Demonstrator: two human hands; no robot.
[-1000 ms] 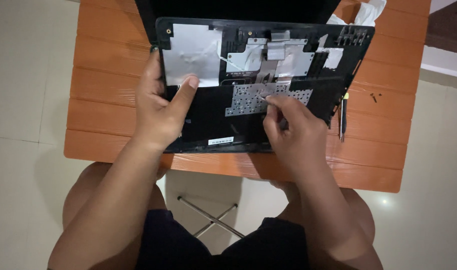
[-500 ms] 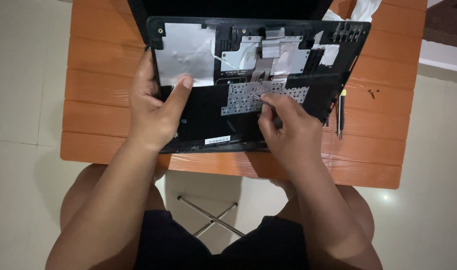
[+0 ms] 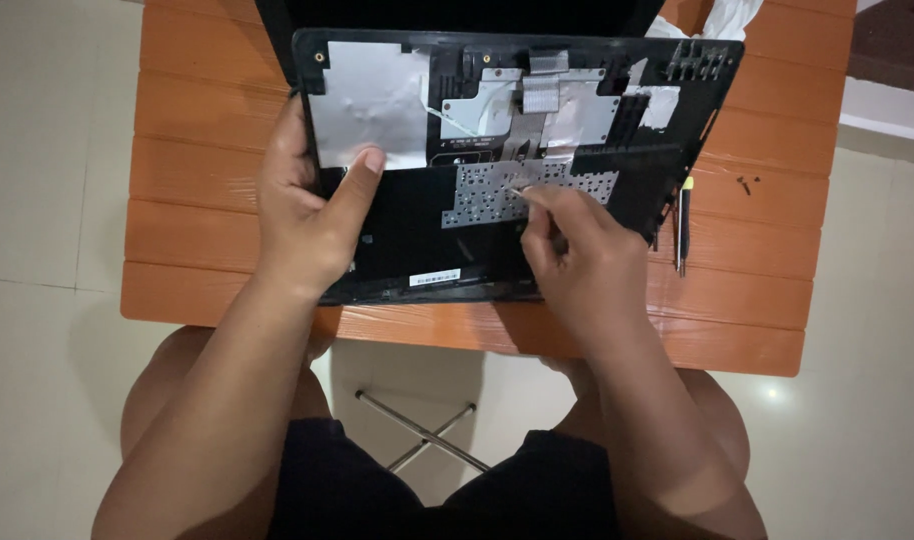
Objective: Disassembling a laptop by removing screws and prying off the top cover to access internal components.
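Head view, looking straight down. An orange slatted table [image 3: 207,230] carries a black laptop panel [image 3: 407,235], inner side up, tilted slightly so its right end sits further from the person. The panel lies in front of the dark laptop base [image 3: 457,12] at the far edge of the table.

On the panel: a large silver foil sheet [image 3: 367,100] at the left, a grey metal bracket [image 3: 497,100] in the middle with a flat ribbon cable [image 3: 540,92] running down over it, and a perforated metal plate [image 3: 487,190] below, at the centre of the panel. A small white label [image 3: 435,278] sits near the panel's near edge.

Left hand [image 3: 302,215]: fingers wrapped around the panel's left edge, thumb pressed flat on top, its tip at the lower corner of the foil sheet. Firm grip on the panel.

Right hand [image 3: 577,255]: fingers pinched together at the perforated plate, just below the ribbon cable. Thumb and forefinger close on something small and thin there; what it is cannot be made out.

Right of the panel, on the table: a slim screwdriver [image 3: 682,225] lying along the slats' cross direction, and further right a few small dark screws [image 3: 747,183], apart from it. White crumpled material [image 3: 722,18] at the far right corner.

Below the table edge: the person's knees, pale tiled floor [image 3: 47,350], and crossed metal stool legs [image 3: 422,430].
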